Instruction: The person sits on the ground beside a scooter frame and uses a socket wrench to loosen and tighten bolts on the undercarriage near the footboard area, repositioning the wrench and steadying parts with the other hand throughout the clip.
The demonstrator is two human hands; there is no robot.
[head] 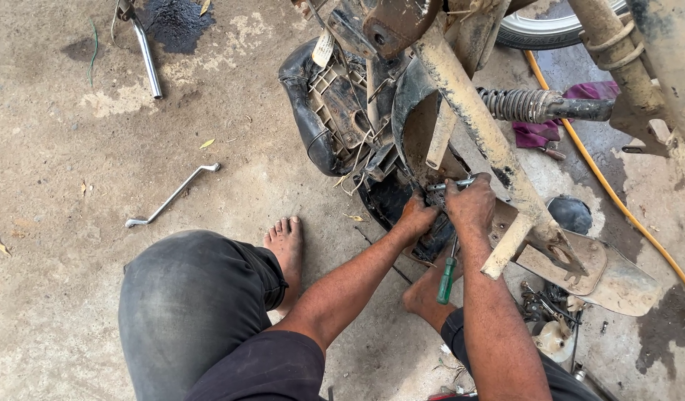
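Under the muddy motorcycle frame (476,119), our right hand (470,204) is clamped on a spanner (452,183), a green-handled screwdriver (448,276) hanging below; our left hand (417,217) grips the dark part beside it.

Only thing like that here is a small pale paper tag (323,49), roughly rectangular and a bit grubby, hanging by the upturned black seat (307,111) near the top. No packages, signs or screens.
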